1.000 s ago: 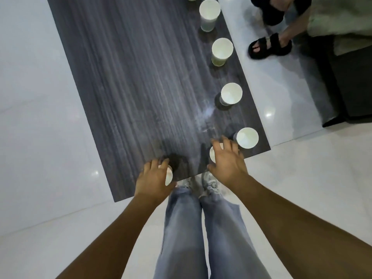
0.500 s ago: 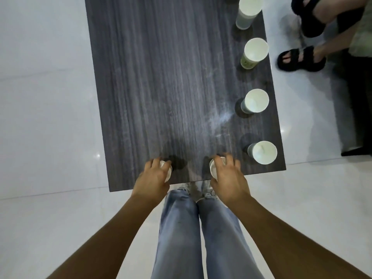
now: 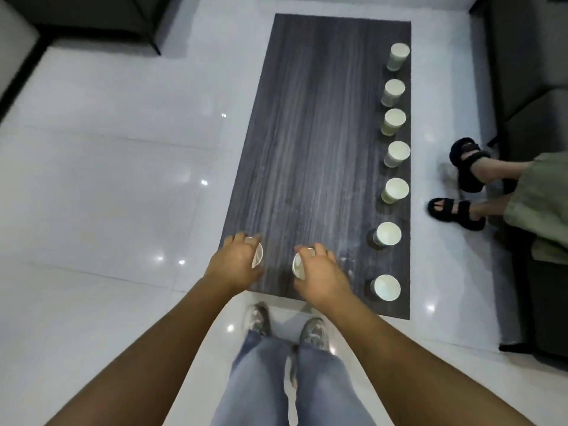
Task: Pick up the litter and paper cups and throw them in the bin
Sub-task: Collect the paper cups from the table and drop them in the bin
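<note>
My left hand (image 3: 234, 262) grips a white paper cup (image 3: 257, 256) over the near left corner of the dark wooden table (image 3: 310, 142). My right hand (image 3: 319, 275) grips a second paper cup (image 3: 297, 265) beside it, above the table's near edge. Both cups are tilted, their mouths facing each other, and mostly covered by my fingers. Several more white paper cups stand in a row along the table's right side, the nearest (image 3: 385, 287) by the front right corner, the farthest (image 3: 399, 56) near the back. No bin is in view.
A seated person's legs with black sandals (image 3: 455, 212) are right of the table, in front of a dark sofa (image 3: 534, 87). Another dark piece of furniture (image 3: 92, 13) stands at the back left. Glossy white floor tiles (image 3: 107, 195) spread to the left. My own legs and shoes (image 3: 312, 332) are below.
Both hands have lifted their cups off the table's near edge and tilted them. My head has risen and pulled back, so the whole table and cup row now show.
</note>
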The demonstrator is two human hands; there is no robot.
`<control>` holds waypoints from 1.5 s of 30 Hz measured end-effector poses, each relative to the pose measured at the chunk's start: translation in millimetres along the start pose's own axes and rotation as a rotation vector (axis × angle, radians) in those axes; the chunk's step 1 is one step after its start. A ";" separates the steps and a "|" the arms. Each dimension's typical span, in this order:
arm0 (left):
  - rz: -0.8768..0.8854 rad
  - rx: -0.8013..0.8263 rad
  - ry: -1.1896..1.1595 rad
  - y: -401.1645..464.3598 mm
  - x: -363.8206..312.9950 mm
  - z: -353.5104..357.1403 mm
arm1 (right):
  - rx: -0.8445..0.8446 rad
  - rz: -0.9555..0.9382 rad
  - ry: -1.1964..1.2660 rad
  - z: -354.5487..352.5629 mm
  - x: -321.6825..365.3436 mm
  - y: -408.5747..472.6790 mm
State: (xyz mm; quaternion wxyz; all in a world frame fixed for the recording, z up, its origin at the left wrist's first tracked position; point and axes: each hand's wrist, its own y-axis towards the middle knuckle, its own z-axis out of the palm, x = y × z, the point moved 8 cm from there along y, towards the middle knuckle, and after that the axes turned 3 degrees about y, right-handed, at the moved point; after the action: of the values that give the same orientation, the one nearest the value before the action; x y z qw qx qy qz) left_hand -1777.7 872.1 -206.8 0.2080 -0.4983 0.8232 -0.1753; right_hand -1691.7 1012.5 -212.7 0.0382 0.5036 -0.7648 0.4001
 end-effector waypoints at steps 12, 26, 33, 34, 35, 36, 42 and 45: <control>-0.313 -0.237 -0.175 -169.1 185.5 -92.4 | 0.029 -0.320 -0.240 32.0 250.6 -42.2; -0.667 -0.327 -0.317 -393.8 471.4 -73.7 | 0.152 -0.679 -0.381 230.4 540.5 -123.1; -0.859 -0.384 -0.435 -460.9 570.9 -52.2 | 0.260 -0.834 -0.494 315.4 642.3 -132.3; -0.880 -0.384 -0.443 -467.4 582.0 -48.4 | 0.280 -0.844 -0.508 326.8 652.5 -130.1; -0.908 -0.384 -0.455 -474.8 597.6 -43.8 | 0.302 -0.861 -0.527 341.1 666.8 -127.3; -0.932 -0.380 -0.465 -480.5 610.7 -40.4 | 0.322 -0.875 -0.545 353.6 678.9 -124.1; -1.074 -0.358 -0.540 -500.0 714.4 -43.6 | 0.409 -0.995 -0.606 417.8 791.3 -97.2; -1.121 -0.363 -0.581 -502.7 767.5 -59.7 | 0.401 -1.045 -0.623 428.1 858.1 -77.4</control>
State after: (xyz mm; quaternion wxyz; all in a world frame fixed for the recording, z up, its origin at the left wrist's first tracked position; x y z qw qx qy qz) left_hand -1752.7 -30.8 -35.4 0.2115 -0.9060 0.3657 0.0264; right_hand -1902.7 86.0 -62.2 -0.0909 0.8999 -0.3040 0.2990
